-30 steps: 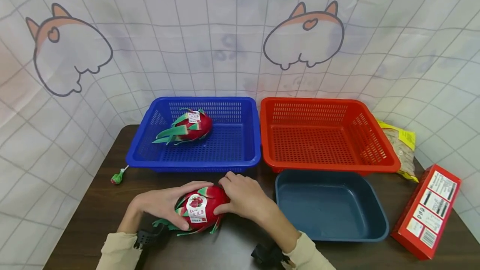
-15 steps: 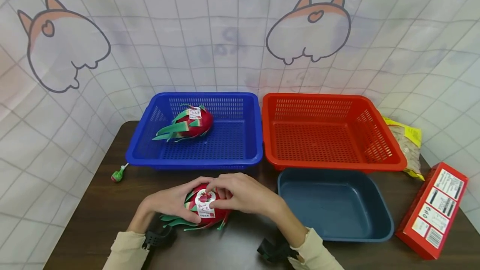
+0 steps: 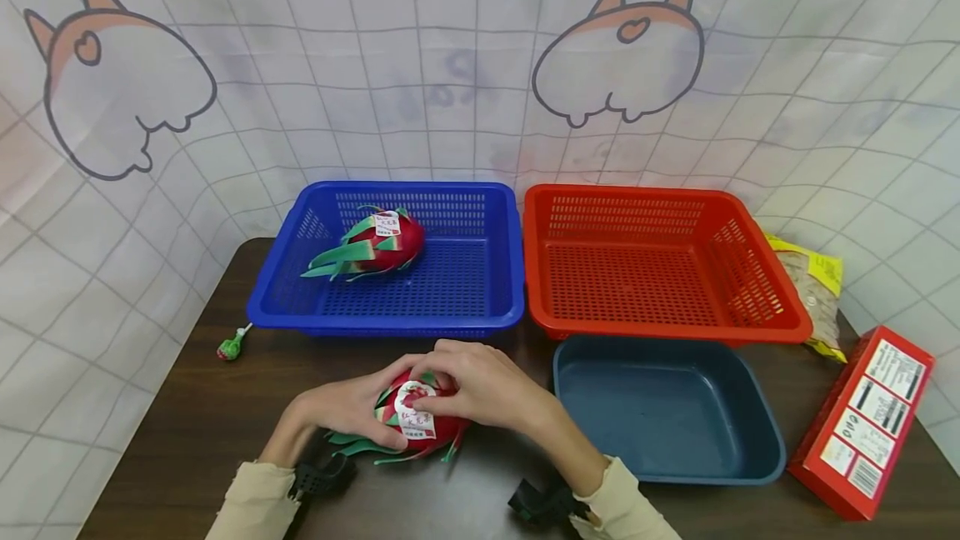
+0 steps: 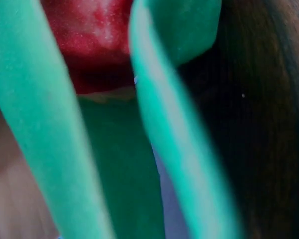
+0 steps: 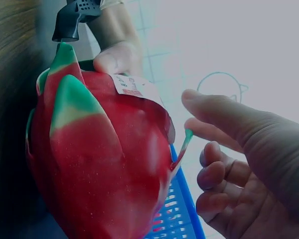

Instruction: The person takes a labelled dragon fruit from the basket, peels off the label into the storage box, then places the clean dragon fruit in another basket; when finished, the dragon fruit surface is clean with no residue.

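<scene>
On the table, a red dragon fruit with green-tipped scales lies in front of the blue basket. My left hand grips its left side, thumb on the near side and fingers round the far side. A white label sticker is on top of the fruit. Over it my right hand hovers with bent fingers, thumb and index tips close to the label. The right wrist view shows the label's edge standing off the skin, with a gap to those fingertips. Green scales fill the left wrist view.
The blue basket at the back holds another labelled dragon fruit. Beside it stands a red basket. Closer on the right are a dark blue tray, a red box and a yellow-topped bag. A lollipop lies left.
My right hand has left the fruit's right end and moved left over the label, its fingers bending more. My left hand keeps its grip. The view has shifted slightly.
</scene>
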`<state>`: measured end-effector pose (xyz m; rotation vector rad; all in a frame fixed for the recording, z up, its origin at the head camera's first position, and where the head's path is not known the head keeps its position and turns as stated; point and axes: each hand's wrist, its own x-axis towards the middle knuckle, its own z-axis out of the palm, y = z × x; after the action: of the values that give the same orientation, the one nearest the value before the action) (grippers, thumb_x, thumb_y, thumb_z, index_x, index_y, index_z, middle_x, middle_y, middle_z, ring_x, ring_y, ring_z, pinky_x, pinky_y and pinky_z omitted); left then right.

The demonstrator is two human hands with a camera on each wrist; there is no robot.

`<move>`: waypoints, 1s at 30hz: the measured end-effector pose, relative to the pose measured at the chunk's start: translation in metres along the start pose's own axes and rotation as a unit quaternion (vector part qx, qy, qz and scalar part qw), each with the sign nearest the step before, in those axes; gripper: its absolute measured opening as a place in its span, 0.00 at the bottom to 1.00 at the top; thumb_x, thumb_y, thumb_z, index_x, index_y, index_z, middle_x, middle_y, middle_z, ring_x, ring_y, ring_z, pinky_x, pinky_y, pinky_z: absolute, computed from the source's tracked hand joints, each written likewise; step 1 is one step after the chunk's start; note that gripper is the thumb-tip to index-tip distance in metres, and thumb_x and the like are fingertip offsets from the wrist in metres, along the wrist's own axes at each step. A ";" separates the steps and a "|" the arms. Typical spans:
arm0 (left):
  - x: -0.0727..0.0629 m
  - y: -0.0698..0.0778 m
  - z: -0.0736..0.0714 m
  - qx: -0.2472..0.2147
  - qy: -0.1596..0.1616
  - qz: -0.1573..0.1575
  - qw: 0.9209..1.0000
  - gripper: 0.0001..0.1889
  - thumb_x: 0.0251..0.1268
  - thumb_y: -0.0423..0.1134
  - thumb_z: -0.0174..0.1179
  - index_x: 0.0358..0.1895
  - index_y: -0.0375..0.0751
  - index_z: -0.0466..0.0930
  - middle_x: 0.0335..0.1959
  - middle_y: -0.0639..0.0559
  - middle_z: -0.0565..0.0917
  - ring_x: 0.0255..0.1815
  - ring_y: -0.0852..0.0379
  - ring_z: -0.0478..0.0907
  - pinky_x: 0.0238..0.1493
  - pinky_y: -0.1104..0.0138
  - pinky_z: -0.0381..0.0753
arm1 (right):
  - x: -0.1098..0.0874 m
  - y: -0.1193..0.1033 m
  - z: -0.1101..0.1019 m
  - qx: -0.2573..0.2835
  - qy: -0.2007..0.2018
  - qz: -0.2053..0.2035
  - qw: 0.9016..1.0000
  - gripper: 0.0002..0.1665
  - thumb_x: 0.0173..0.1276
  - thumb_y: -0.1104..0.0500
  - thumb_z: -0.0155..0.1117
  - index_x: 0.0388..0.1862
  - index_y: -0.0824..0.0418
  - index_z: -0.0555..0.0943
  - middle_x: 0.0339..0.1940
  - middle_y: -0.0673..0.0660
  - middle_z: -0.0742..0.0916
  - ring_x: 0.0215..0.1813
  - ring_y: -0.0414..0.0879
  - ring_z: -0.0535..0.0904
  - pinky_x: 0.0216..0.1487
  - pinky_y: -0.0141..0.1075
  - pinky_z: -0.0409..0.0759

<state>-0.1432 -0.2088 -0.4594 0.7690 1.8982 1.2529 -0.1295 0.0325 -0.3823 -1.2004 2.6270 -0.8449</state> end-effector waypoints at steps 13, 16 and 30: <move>0.001 0.000 -0.001 0.020 0.003 0.003 1.000 0.42 0.56 0.43 0.68 0.70 0.63 0.51 0.58 0.51 0.72 0.50 0.58 0.79 0.48 0.65 0.83 | 0.007 -0.001 0.014 -0.018 0.002 -0.005 1.000 0.13 0.61 0.45 0.70 0.44 0.46 0.85 0.32 0.45 0.77 0.37 0.35 0.68 0.34 0.22 0.64; 0.000 0.000 -0.001 0.029 0.005 0.008 1.000 0.42 0.56 0.43 0.69 0.70 0.62 0.51 0.59 0.52 0.71 0.52 0.59 0.78 0.52 0.67 0.81 | 0.009 -0.001 0.019 -0.005 0.013 -0.011 1.000 0.13 0.60 0.45 0.71 0.42 0.46 0.86 0.31 0.46 0.76 0.37 0.36 0.66 0.35 0.22 0.61; 0.001 0.001 -0.001 0.066 0.014 0.018 0.998 0.42 0.56 0.46 0.69 0.69 0.63 0.51 0.66 0.58 0.65 0.64 0.60 0.67 0.64 0.70 0.70 | 0.013 -0.003 0.025 -0.027 0.016 -0.009 0.999 0.12 0.59 0.44 0.71 0.41 0.44 0.87 0.31 0.45 0.72 0.36 0.36 0.63 0.34 0.22 0.56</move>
<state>-0.1442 -0.2078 -0.4587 0.8605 2.0145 1.1743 -0.1278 0.0099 -0.4004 -1.2367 2.6843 -0.8090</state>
